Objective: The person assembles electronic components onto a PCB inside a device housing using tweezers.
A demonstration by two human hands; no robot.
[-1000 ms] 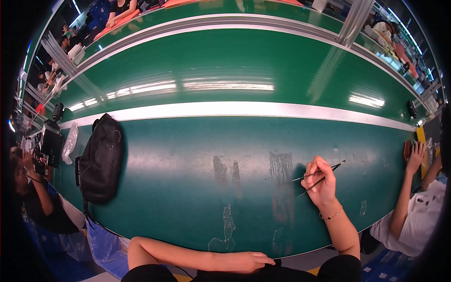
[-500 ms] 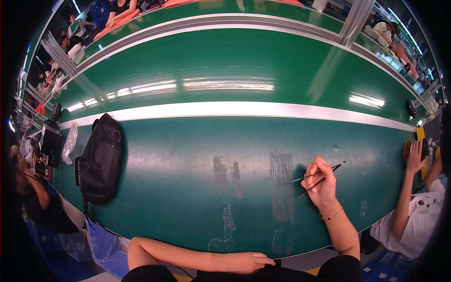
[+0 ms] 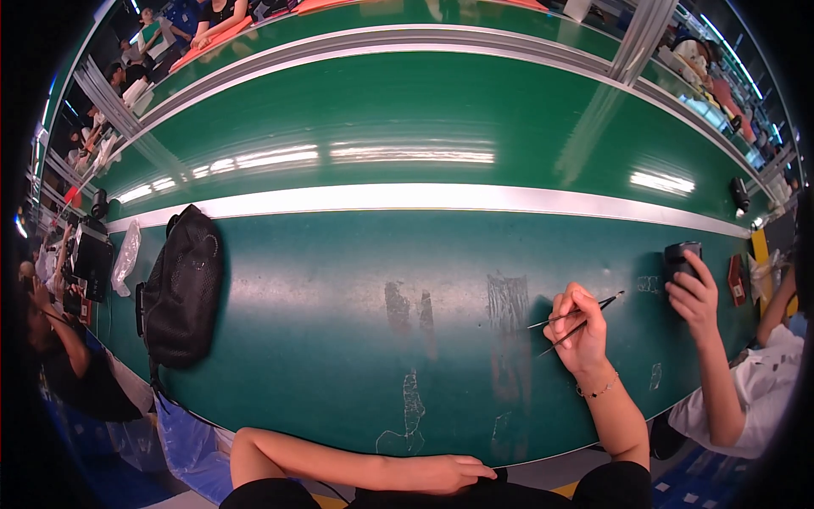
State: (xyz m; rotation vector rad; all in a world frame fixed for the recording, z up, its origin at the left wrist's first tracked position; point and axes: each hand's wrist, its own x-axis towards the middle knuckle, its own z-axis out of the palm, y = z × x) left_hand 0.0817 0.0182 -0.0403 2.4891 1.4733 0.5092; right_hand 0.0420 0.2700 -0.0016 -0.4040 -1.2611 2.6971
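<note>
head view: right hand (image 3: 581,327) pinches thin black tweezers (image 3: 577,319) between thumb and fingers, pen-style for control, tips raised above the green table (image 3: 322,297). left hand (image 3: 445,471) lies flat, fingers together, along the near edge.

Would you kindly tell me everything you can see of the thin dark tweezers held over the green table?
The thin dark tweezers are a slim, metal-looking tool with two long prongs, slightly spread and ending in fine points. The person's right hand pinches them near the middle, so the prongs stick out on both sides of the fingers, slanting up to the right. They sit just above the green table, near its front right part; whether the tips touch the surface cannot be told. Nothing shows between the prongs.
</note>
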